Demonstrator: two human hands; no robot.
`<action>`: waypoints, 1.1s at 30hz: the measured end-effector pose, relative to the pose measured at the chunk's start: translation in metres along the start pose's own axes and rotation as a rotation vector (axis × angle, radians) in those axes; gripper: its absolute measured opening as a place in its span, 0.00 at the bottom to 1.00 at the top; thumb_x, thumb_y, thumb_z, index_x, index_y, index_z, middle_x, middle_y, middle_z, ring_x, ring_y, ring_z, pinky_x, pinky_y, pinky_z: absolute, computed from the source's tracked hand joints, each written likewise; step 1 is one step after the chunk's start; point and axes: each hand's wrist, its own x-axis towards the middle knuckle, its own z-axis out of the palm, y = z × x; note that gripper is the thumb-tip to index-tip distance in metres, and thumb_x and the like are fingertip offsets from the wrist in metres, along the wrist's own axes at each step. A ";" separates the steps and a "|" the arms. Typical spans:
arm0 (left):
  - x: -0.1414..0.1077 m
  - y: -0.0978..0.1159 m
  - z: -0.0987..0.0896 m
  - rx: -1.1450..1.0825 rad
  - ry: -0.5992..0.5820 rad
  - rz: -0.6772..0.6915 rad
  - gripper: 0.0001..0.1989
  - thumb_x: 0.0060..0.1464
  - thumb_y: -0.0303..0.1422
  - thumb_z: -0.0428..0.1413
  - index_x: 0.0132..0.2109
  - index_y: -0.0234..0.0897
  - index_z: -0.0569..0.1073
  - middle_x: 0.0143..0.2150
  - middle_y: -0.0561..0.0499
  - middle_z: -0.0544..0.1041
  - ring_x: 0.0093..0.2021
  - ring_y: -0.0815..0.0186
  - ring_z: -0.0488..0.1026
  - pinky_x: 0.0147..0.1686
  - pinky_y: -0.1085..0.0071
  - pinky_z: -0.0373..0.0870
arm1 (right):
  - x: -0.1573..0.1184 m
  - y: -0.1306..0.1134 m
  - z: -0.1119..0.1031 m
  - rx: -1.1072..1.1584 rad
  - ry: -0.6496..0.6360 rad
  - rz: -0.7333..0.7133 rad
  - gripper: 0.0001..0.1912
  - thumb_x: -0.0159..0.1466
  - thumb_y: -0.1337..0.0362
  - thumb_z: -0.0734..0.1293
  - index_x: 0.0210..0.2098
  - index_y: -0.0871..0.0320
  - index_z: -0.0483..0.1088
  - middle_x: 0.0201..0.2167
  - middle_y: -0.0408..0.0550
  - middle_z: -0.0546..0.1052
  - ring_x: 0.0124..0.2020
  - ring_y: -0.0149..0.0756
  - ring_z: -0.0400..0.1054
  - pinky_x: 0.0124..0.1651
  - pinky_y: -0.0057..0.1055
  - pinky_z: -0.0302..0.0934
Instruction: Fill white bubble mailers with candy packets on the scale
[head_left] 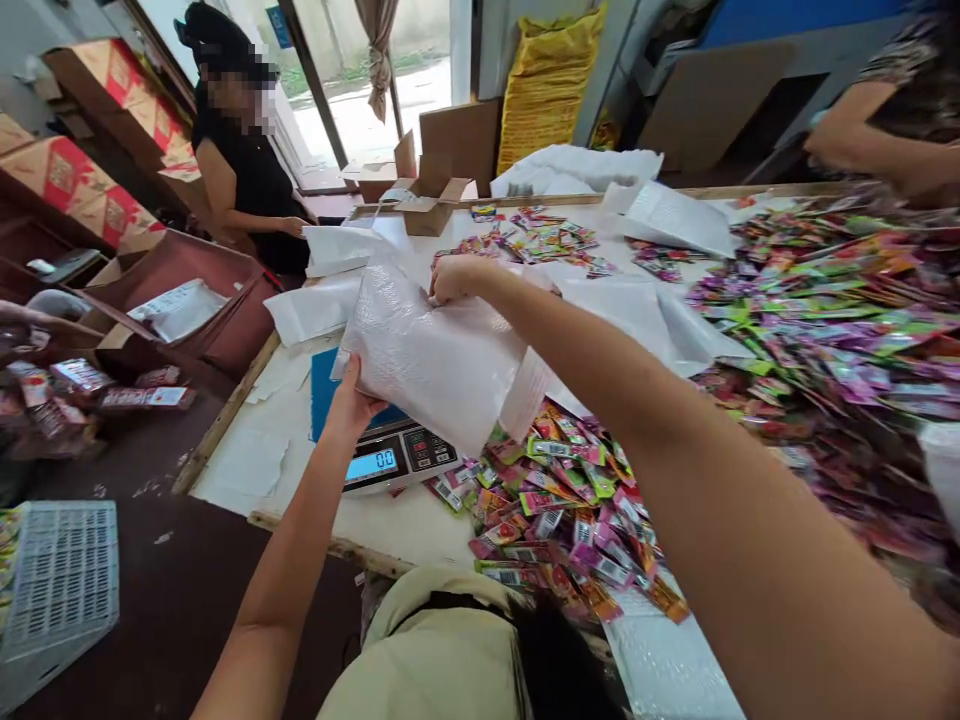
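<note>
A large white padded bag (427, 350) is held tilted above a digital scale (401, 457), whose display reads 0.0. My left hand (355, 398) grips the bag's lower left corner, thumb on top. At the bag's upper edge my right hand (455, 280) is closed, its fingers pinching the white material. The bag hides most of the scale's blue plate (322, 385). Colourful small packets (551, 500) lie heaped just right of the scale, partly under the bag's striped flap.
More packets (847, 300) cover the table's right side. White bags (630, 315) lie behind my right arm. An open cardboard box (431, 205) sits at the back edge. A person (251, 170) stands at the far left; another person's arm (862, 130) shows at upper right.
</note>
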 end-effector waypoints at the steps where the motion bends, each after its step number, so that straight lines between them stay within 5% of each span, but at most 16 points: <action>1: 0.005 0.005 -0.016 0.018 0.062 -0.005 0.26 0.59 0.52 0.59 0.55 0.39 0.74 0.43 0.43 0.79 0.30 0.65 0.75 0.22 0.73 0.74 | 0.005 -0.013 0.017 -0.017 -0.055 0.023 0.05 0.50 0.74 0.75 0.26 0.63 0.76 0.25 0.45 0.74 0.47 0.47 0.74 0.60 0.53 0.66; 6: 0.019 0.011 -0.063 0.104 0.253 0.042 0.23 0.59 0.44 0.63 0.55 0.38 0.70 0.42 0.46 0.77 0.27 0.69 0.75 0.26 0.72 0.77 | 0.021 -0.058 0.077 0.090 -0.039 -0.034 0.08 0.60 0.72 0.70 0.24 0.63 0.74 0.19 0.41 0.69 0.47 0.45 0.76 0.58 0.48 0.66; 11: 0.023 0.000 -0.079 0.262 0.346 0.040 0.26 0.59 0.37 0.64 0.60 0.36 0.66 0.37 0.49 0.73 0.24 0.68 0.75 0.24 0.70 0.77 | 0.019 -0.064 0.081 0.202 0.039 -0.092 0.13 0.64 0.73 0.62 0.23 0.66 0.71 0.20 0.37 0.72 0.45 0.29 0.76 0.58 0.32 0.62; 13: 0.022 -0.003 -0.089 0.341 0.431 0.046 0.36 0.58 0.35 0.64 0.67 0.39 0.57 0.36 0.52 0.71 0.19 0.72 0.69 0.17 0.75 0.68 | 0.008 -0.054 0.069 0.222 0.071 -0.119 0.09 0.61 0.75 0.62 0.33 0.66 0.74 0.31 0.36 0.78 0.47 0.23 0.73 0.59 0.27 0.59; 16: 0.014 -0.006 -0.109 0.463 0.543 0.161 0.46 0.54 0.32 0.67 0.71 0.43 0.47 0.36 0.55 0.69 0.17 0.77 0.61 0.14 0.79 0.56 | -0.029 -0.022 0.046 0.270 0.147 -0.171 0.20 0.61 0.74 0.63 0.51 0.62 0.74 0.45 0.38 0.80 0.48 0.21 0.70 0.60 0.24 0.58; 20: -0.013 -0.011 -0.134 0.512 0.596 0.377 0.41 0.53 0.29 0.65 0.68 0.42 0.51 0.39 0.55 0.69 0.21 0.79 0.62 0.18 0.80 0.60 | -0.115 0.041 0.042 0.394 0.220 -0.159 0.15 0.63 0.65 0.67 0.49 0.57 0.76 0.41 0.44 0.81 0.40 0.31 0.72 0.51 0.30 0.67; 23: -0.040 -0.015 -0.138 0.432 0.587 0.472 0.40 0.53 0.30 0.64 0.67 0.43 0.52 0.43 0.55 0.68 0.21 0.80 0.61 0.18 0.79 0.59 | -0.181 0.079 0.070 0.524 0.180 -0.078 0.18 0.61 0.62 0.69 0.50 0.56 0.75 0.40 0.48 0.81 0.37 0.37 0.73 0.45 0.37 0.70; 26: -0.061 -0.015 -0.129 0.358 0.566 0.512 0.40 0.53 0.30 0.63 0.67 0.41 0.52 0.44 0.54 0.68 0.21 0.80 0.61 0.18 0.78 0.58 | -0.220 0.090 0.111 0.536 0.131 -0.103 0.24 0.61 0.57 0.70 0.56 0.55 0.71 0.46 0.53 0.79 0.42 0.42 0.74 0.46 0.42 0.71; 33: -0.079 -0.005 -0.110 0.279 0.503 0.587 0.39 0.51 0.32 0.65 0.65 0.42 0.54 0.44 0.54 0.68 0.22 0.80 0.62 0.20 0.78 0.59 | -0.221 0.064 0.172 0.356 0.211 -0.324 0.31 0.61 0.63 0.67 0.63 0.57 0.64 0.60 0.63 0.67 0.64 0.56 0.62 0.65 0.57 0.60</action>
